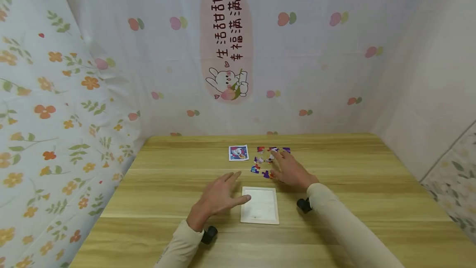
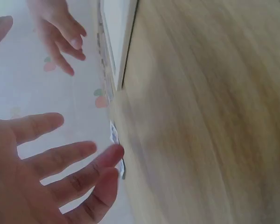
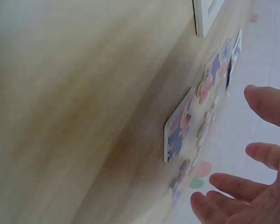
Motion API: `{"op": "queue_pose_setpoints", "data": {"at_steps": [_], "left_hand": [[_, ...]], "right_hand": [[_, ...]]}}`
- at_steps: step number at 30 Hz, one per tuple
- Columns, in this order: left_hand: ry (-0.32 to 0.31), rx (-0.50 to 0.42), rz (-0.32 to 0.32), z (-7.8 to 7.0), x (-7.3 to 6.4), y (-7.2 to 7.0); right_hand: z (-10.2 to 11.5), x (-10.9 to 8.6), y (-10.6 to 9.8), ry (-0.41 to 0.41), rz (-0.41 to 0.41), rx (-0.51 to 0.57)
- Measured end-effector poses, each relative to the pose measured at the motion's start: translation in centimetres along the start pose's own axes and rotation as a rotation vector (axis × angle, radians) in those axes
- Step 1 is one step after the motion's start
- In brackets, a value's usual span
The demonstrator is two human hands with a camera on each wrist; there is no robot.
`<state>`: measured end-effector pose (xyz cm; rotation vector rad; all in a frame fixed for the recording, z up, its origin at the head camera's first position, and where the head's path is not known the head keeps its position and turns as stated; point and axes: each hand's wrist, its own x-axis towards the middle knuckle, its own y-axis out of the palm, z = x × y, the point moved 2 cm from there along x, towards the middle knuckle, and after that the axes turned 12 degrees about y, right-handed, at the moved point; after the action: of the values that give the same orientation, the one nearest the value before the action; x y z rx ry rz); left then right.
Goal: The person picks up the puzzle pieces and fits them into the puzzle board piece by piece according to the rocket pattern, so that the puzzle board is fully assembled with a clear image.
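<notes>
Several colourful jigsaw pieces [image 1: 255, 169] lie loose at the far middle of the table, purple, red and blue. Over them hovers my right hand [image 1: 291, 171], fingers spread and partly hiding some pieces. In the right wrist view a corner piece [image 3: 178, 128] lies flat below the fingers, which hold nothing. My left hand [image 1: 217, 195] is in the air with fingers apart, its thumb overlapping the left edge of a white puzzle frame [image 1: 276, 206] in the head view. A small square picture card [image 1: 238, 153] with a cartoon figure lies beyond the left hand.
The wooden table [image 1: 160, 202] meets a patterned cloth backdrop [image 1: 320, 73] at its far edge. Floral cloth [image 1: 48, 135] hangs along the left side. Black wrist cameras are strapped below both hands.
</notes>
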<state>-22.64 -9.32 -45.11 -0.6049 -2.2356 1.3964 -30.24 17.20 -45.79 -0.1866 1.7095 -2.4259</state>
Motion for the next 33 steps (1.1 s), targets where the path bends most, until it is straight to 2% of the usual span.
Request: {"op": "queue_pose_setpoints", "data": {"at_steps": [4,10,13,20,25,28,33], "left_hand": [[-0.005,-0.066,0.017,0.3,-0.2,-0.1],[0.060,-0.132,0.037,0.6,-0.4,0.1],[0.071,-0.176,0.050,0.7,-0.3,0.1],[0.047,-0.361,0.116,0.6,0.0,0.2],[0.053,-0.465,0.141,0.7,0.2,0.7],[0.052,-0.473,0.136,0.8,0.1,1.0],[0.050,-0.404,0.149,1.0,-0.2,1.2]], "right_hand": [[0.1,1.2,0.1,-0.017,0.001,0.015],[0.1,2.5,-0.2,-0.024,0.014,0.026],[0.2,3.2,-0.3,-0.005,0.021,0.032],[0.7,4.9,0.3,0.035,0.030,0.043],[1.4,6.1,0.4,0.021,0.019,0.047],[1.8,6.5,0.1,0.028,0.009,0.033],[2.2,7.0,0.0,0.111,0.043,0.008]]}}
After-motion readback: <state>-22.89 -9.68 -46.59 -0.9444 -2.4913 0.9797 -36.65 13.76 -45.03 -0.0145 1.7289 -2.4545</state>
